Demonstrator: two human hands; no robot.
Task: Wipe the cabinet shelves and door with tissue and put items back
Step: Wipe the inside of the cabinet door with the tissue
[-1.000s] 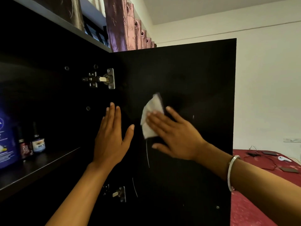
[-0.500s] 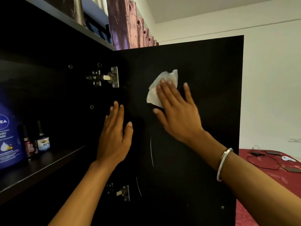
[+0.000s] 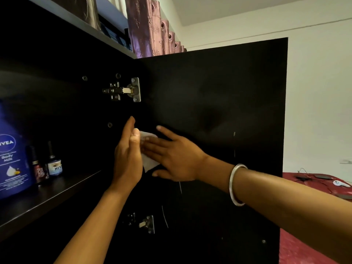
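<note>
Two hands work at the inner face of the open black cabinet door (image 3: pixel 219 103); the right hand (image 3: pixel 175 159) lies flat on the door with its fingers (image 3: pixel 152 141) straight and spread, pressing a white tissue (image 3: pixel 148 162) against the panel near the hinge edge, about midway between the upper hinge (image 3: pixel 131 90) and the lower hinge (image 3: pixel 147 223); most of the tissue is covered by the fingers, with a white corner showing above them and a larger patch below; a silver bangle (image 3: pixel 237 184) circles the right wrist. The left hand (image 3: pixel 127 161) stands edge-on just left of the tissue, fingers straight and together, pointing up, gripping nothing; its thumb lies close to the tissue, though whether it touches cannot be told. Pale scratch marks show on the door below the right hand. On the dark shelf (image 3: pixel 57 193) to the left stand a large blue Nivea bottle (image 3: pixel 11 153), a small dark red bottle (image 3: pixel 39 170) just beside it and a small bottle with a pale label (image 3: pixel 54 164) next to that; purple curtains (image 3: pixel 150 29) hang above the cabinet; a red bed (image 3: pixel 304 244) with small devices and cables on it lies at the far right.
</note>
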